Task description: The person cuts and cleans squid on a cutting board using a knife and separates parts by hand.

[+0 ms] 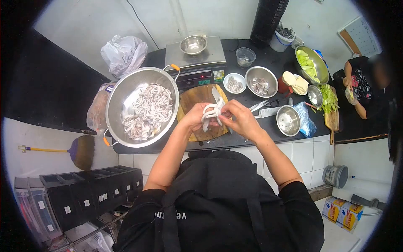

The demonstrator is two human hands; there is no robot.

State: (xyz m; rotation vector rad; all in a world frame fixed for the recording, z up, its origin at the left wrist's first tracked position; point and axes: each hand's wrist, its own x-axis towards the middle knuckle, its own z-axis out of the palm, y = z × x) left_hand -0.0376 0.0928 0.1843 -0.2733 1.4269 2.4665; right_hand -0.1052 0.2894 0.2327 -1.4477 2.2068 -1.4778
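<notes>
Over a wooden cutting board [191,98], pale squid tentacles [213,111] hang between my two hands. My left hand [196,116] is closed around them, some strands draping over its fingers. The fingertips of my right hand [239,119] pinch the same piece from the other side. A knife blade [216,95] lies on the board just beyond my hands; its handle is hidden. To the left, a large steel basin [125,93] with orange handle grips holds a heap of squid tentacles [149,111]. A small white bowl [234,83] and a steel bowl [252,80] hold more squid pieces.
Behind the board stands a digital scale [195,61] with a small steel bowl [193,44]. Scissors [260,105], another knife [268,112] and a steel bowl [288,121] lie right. A co-worker [363,82] stands by cut greens [328,98]. Plastic bags [123,54] sit left.
</notes>
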